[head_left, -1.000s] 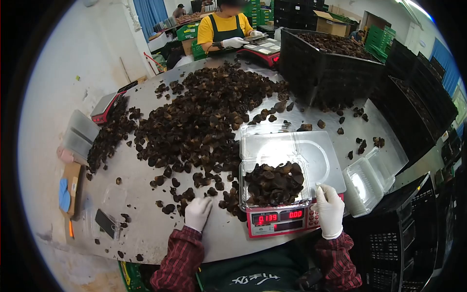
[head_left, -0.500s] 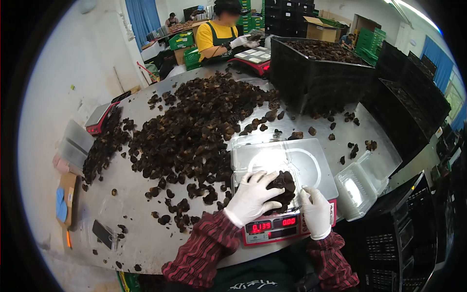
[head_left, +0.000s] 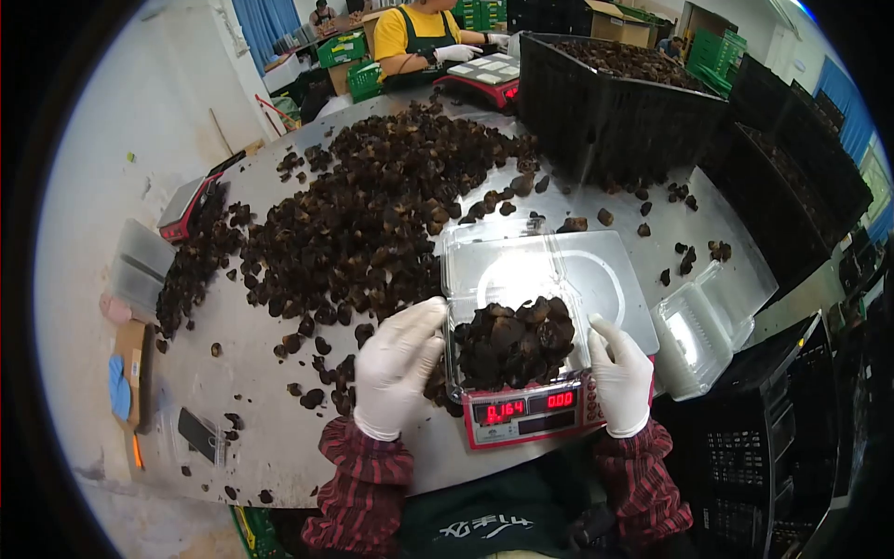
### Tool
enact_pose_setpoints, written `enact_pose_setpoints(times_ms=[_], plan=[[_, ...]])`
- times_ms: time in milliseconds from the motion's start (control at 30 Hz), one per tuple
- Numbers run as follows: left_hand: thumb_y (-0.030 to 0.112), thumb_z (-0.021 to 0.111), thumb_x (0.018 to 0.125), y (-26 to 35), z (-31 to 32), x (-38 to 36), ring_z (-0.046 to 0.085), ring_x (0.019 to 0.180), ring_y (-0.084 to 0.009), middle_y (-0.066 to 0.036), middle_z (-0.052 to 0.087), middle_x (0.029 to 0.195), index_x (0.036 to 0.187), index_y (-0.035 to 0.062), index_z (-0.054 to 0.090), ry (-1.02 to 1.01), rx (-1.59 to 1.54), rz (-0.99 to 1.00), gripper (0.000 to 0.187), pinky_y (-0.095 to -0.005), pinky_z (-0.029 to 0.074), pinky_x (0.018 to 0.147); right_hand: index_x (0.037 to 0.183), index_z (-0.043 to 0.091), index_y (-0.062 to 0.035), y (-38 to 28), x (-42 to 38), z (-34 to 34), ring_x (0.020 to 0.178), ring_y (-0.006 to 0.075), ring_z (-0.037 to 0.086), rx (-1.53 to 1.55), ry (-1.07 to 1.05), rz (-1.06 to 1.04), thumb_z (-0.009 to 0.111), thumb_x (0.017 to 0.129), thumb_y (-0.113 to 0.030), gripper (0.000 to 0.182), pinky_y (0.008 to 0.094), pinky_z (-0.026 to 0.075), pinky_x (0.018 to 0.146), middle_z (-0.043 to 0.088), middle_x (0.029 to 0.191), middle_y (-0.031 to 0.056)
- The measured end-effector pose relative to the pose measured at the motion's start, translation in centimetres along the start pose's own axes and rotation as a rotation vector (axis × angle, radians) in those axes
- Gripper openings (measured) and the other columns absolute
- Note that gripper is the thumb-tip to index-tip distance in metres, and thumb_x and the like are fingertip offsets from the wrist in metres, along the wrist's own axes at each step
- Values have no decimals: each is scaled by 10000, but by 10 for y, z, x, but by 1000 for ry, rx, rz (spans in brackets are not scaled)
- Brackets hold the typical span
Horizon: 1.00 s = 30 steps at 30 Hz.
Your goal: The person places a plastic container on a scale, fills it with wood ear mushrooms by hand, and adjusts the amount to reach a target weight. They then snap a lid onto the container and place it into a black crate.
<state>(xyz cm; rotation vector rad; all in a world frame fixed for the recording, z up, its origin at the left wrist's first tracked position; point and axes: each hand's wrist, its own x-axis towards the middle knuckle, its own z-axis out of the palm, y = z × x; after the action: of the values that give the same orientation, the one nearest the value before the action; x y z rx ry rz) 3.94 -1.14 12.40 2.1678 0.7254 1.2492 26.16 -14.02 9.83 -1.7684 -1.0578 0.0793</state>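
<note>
A clear plastic clamshell box (head_left: 455, 368) lies opened on a red and silver digital scale (head_left: 643, 321), its lid (head_left: 463, 250) folded back away from me. Dark brown, mushroom-like pieces (head_left: 512, 343) are heaped in the near half. At the box's left side is my left hand (head_left: 399, 373) in a white glove, fingers curved and apart from the thumb, holding nothing. My right hand (head_left: 621, 377), also gloved, is just off the right side, thumb and forefinger parted. Red digits on the display (head_left: 505, 410) read 0.164 and 0.00.
A large pile of the dark pieces (head_left: 372, 196) covers the metal table's middle. Behind stands a full black crate (head_left: 610, 121); stacked clear boxes (head_left: 694, 345) lie right. A person in yellow (head_left: 396, 37) works across the table near another scale (head_left: 489, 79). A phone (head_left: 197, 430) lies left.
My left hand has come off the pieces and moved left, leaving the heap uncovered. My right hand has shifted slightly. The display went from 0.139 to 0.164. The view has tilted down.
</note>
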Motion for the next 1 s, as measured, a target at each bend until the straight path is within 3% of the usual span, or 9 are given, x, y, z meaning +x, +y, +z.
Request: enact_pose_setpoints(times_ms=[67, 133, 233, 400, 467, 600, 700, 833, 1000], plan=[[253, 669, 822, 7, 11, 2, 482, 1230, -325, -149, 555, 1278, 1208, 52, 603, -264, 205, 170, 440, -429, 363, 1042, 1071, 626, 5, 4, 7, 5, 565, 164, 549, -31, 14, -239, 625, 856, -52, 222, 293, 452, 546, 614, 723, 92], [379, 631, 840, 6, 34, -4, 403, 1305, -324, -126, 468, 1385, 1254, 69, 572, -507, 299, 194, 520, -464, 282, 1089, 1144, 595, -31, -12, 14, 4, 577, 218, 575, -501, -239, -546, 611, 840, -68, 307, 336, 451, 530, 581, 670, 75], [460, 606, 818, -1, 33, -7, 387, 1311, -327, -126, 452, 1399, 1245, 110, 584, -484, 258, 220, 552, -484, 251, 1095, 1195, 570, -84, -5, 21, 6, 591, 257, 579, -499, -312, -548, 597, 837, -95, 360, 368, 447, 528, 542, 629, 72], [69, 675, 791, -43, -19, -18, 575, 1080, -261, -100, 613, 1160, 1052, 75, 685, 62, 48, -209, 261, -348, 460, 926, 1100, 640, -50, -12, 16, -10, 570, 226, 551, -240, -9, -282, 661, 830, -41, 271, 320, 453, 555, 567, 701, 118], [31, 684, 750, -97, -35, -41, 573, 1059, -274, -105, 614, 1133, 1070, 74, 670, 44, 95, -418, 323, -343, 467, 909, 1078, 641, -18, -4, 11, -12, 589, 188, 565, -138, 55, -264, 641, 852, -33, 226, 288, 461, 572, 602, 738, 116], [6, 669, 721, -122, -24, -61, 566, 1004, -303, -113, 612, 1091, 1092, 115, 656, -183, 454, -123, 387, -374, 481, 877, 1048, 644, 17, 1, 0, -6, 642, 160, 603, -17, 45, -18, 623, 869, -26, 186, 271, 480, 609, 648, 801, 135], [28, 695, 703, -150, -6, -76, 561, 1024, -295, -98, 623, 1055, 1028, 107, 669, -303, 424, -204, 335, -371, 476, 874, 1038, 649, 15, 4, -7, 1, 628, 161, 597, -67, 22, -52, 623, 865, -26, 179, 275, 478, 606, 645, 764, 130], [5, 684, 723, -143, -8, -62, 647, 816, -230, -110, 659, 890, 903, 27, 678, -64, 64, -462, 181, -311, 515, 759, 1090, 648, 0, 12, -7, -3, 579, 57, 507, -148, 91, -281, 585, 911, -42, 194, 202, 449, 558, 641, 802, 24], [42, 698, 769, -33, -2, 3, 630, 888, -217, -125, 657, 975, 1021, 17, 670, 54, -139, -298, 254, -298, 492, 791, 1093, 646, 5, 18, -16, -6, 585, 54, 512, -56, 17, -60, 584, 913, -47, 197, 209, 454, 566, 644, 801, 33]])
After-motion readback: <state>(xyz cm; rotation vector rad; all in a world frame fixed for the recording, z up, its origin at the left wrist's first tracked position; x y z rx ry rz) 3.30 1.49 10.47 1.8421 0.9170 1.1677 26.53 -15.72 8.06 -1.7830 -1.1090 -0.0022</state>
